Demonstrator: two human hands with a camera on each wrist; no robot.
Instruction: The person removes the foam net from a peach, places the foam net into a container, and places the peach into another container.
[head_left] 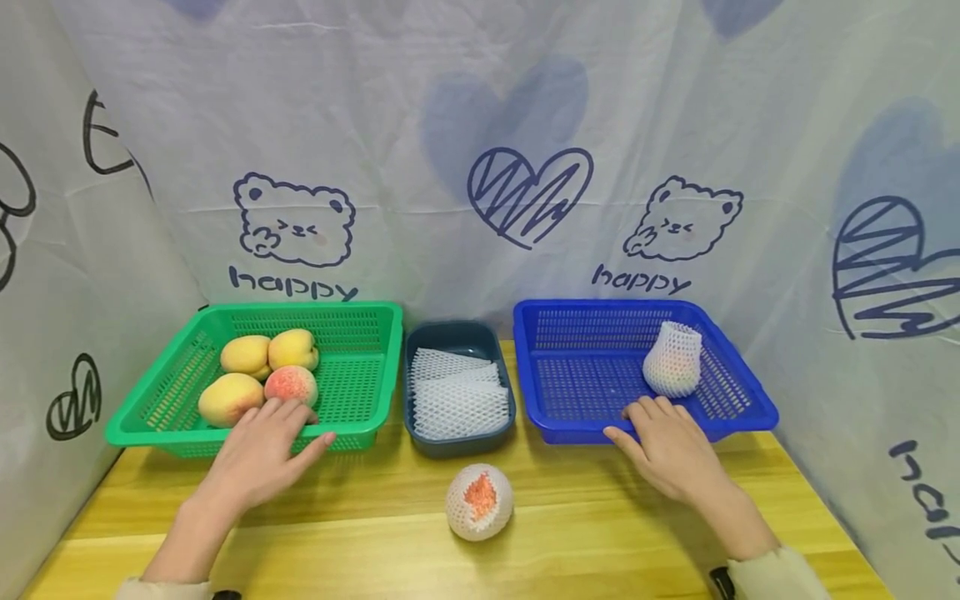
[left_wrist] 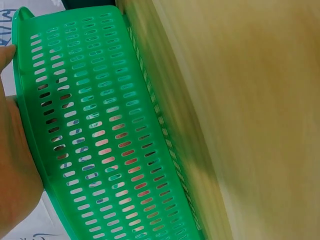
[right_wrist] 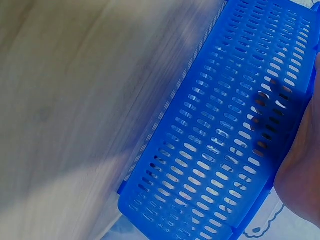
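My left hand (head_left: 262, 458) holds the front rim of the green basket (head_left: 390, 375), fingers hooked over it. Dark finger shapes show through the slots of the green basket (left_wrist: 95, 130) in the left wrist view. Just beyond those fingers lie a red peach (head_left: 292, 385) and several yellow peaches (head_left: 232, 400). On the right, my right hand (head_left: 671, 450) grips the front rim of the blue basket (head_left: 536, 375) likewise; its fingertips show through the slots of the blue basket (right_wrist: 220, 135). A fruit in a white foam net (head_left: 672, 362) stands inside, its kind hidden.
Between the baskets stands a dark blue tub (head_left: 450, 450) with white foam nets (head_left: 459, 400). In front of it, on the wooden table (head_left: 360, 542), sits a reddish round fruit in a foam net (head_left: 478, 502). A printed cloth (head_left: 420, 258) hangs behind.
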